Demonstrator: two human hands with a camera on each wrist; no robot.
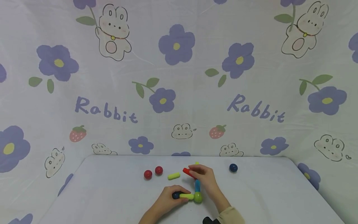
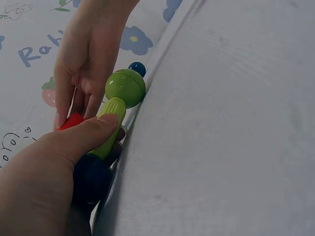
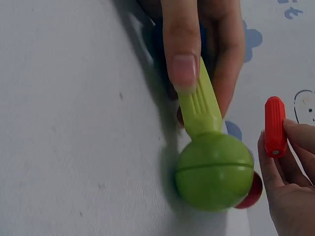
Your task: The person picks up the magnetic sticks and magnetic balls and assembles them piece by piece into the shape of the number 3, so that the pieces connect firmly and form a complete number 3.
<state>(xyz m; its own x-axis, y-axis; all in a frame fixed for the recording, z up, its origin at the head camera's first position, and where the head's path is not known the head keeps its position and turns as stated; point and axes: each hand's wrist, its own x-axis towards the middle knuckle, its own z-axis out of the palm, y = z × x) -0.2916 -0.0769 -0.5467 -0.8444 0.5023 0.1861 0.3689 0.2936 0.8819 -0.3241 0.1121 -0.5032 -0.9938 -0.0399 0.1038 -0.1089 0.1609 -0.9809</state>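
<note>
My left hand (image 1: 169, 198) grips a yellow-green magnetic rod (image 1: 186, 196) near the dark blue ball (image 1: 176, 195) at its left end. The rod's other end meets a green ball (image 1: 198, 197), which has a seam around its middle. From that ball a blue rod (image 1: 197, 186) extends away toward the back, its far end partly hidden by my right hand (image 1: 206, 179). Between thumb and fingers, my right hand pinches a red rod (image 3: 275, 127), held above the blue one. A red ball (image 3: 251, 191) shows partly behind the green ball in the right wrist view.
Two red balls (image 1: 148, 174) and a loose yellow-green rod (image 1: 174, 176) lie to the left on the white table (image 1: 263, 193). Another yellow-green piece (image 1: 197, 163) peeks out behind my right hand. A dark blue ball (image 1: 233, 167) sits at the back right, before a printed cloth.
</note>
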